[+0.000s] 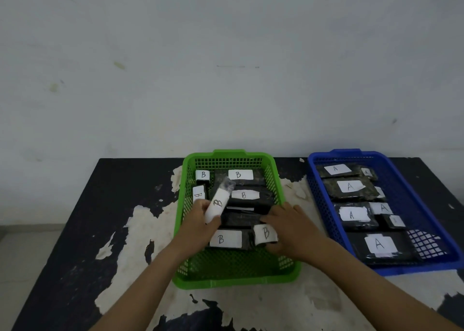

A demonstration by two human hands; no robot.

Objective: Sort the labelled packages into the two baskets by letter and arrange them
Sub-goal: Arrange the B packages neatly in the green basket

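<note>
A green basket [233,278] in the middle of the table holds several black packages with white B labels. My left hand [200,224] grips a slim package [219,201] with a white B label, held tilted above the basket's left side. My right hand [288,226] reaches into the basket, its thumb and fingers round a small B package [265,233] near the front right. A long B package [226,239] lies flat between my hands. A blue basket [426,265] on the right holds several black packages marked A.
The table [75,268] is black with large patches of peeled pale surface. A plain wall rises right behind both baskets. Bare tabletop stretches left of the green basket, with a narrow gap between the two baskets.
</note>
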